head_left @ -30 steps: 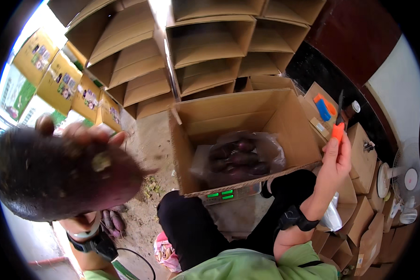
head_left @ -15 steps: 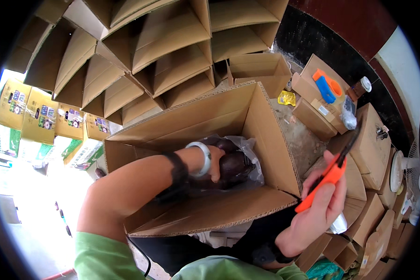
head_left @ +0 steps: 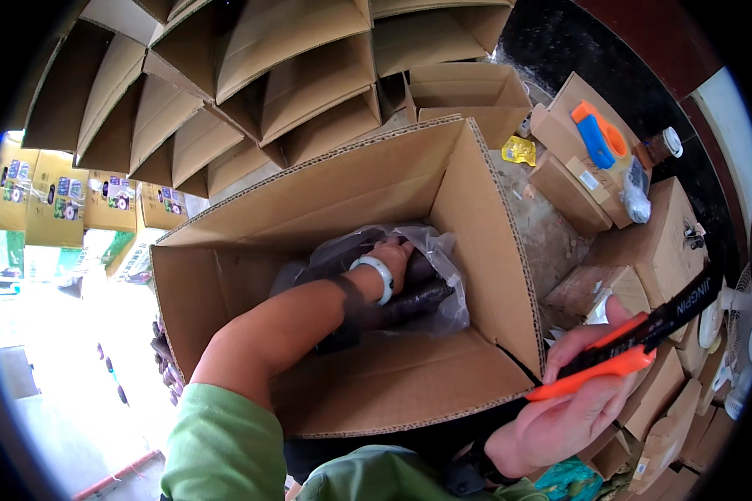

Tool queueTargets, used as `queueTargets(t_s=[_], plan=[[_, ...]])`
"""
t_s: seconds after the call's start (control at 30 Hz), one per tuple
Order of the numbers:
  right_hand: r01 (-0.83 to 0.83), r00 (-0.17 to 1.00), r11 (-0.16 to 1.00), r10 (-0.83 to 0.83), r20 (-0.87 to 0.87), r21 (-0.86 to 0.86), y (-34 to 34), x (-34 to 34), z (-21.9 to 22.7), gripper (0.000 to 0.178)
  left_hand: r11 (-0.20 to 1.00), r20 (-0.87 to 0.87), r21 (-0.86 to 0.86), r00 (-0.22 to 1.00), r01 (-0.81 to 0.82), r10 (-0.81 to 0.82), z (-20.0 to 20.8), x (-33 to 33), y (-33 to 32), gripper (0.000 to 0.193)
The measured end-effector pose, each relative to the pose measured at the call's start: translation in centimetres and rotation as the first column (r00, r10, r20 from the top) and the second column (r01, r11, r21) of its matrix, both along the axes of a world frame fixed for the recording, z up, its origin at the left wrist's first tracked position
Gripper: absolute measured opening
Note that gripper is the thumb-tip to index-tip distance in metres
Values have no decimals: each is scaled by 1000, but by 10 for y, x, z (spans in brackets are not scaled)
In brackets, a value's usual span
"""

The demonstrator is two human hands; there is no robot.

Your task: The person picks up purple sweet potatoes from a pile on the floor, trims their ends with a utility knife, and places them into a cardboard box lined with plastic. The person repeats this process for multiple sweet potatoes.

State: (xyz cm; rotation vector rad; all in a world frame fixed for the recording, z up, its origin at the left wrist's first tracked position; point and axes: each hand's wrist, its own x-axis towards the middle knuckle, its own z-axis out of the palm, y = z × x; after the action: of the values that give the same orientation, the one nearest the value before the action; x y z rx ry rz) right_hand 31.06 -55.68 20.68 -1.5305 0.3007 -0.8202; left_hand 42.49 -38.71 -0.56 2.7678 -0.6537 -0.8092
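Note:
My left hand (head_left: 390, 259) reaches deep into an open cardboard box (head_left: 359, 397). Its fingers curl down among dark purple-brown, long rounded pieces (head_left: 422, 299), which lie in a clear plastic bag (head_left: 453, 313); what the fingertips grip is hidden. A pale bangle (head_left: 376, 275) circles the left wrist, with a black band behind it. Outside the box's right side, my right hand (head_left: 581, 401) is closed around an orange-handled knife (head_left: 602, 371) with a long black blade pointing up and right.
Stacked open cardboard boxes (head_left: 301, 92) rise beyond the box. A small open carton (head_left: 468, 92) stands behind it, beside a yellow packet (head_left: 519, 150). At right, a tape dispenser in orange and blue (head_left: 597, 138) rests on cardboard. Printed cartons (head_left: 58, 200) line the left, with dark produce nearby.
My left hand has moved toward the far side of the bag, its fingers now lower among the dark pieces. My right hand has shifted right and down, turning the knife's blade to a flatter angle.

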Motion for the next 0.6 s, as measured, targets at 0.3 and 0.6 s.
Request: queueTargets(t_s=[0.3, 0.6], plan=[[115, 993, 993, -114, -31, 23, 8, 4, 3, 57, 966, -184, -44, 948, 255, -259, 23, 21, 8, 71], [129, 991, 991, -130, -34, -19, 22, -8, 21, 41, 965, 34, 79, 967, 249, -252, 332, 18, 49, 50]])
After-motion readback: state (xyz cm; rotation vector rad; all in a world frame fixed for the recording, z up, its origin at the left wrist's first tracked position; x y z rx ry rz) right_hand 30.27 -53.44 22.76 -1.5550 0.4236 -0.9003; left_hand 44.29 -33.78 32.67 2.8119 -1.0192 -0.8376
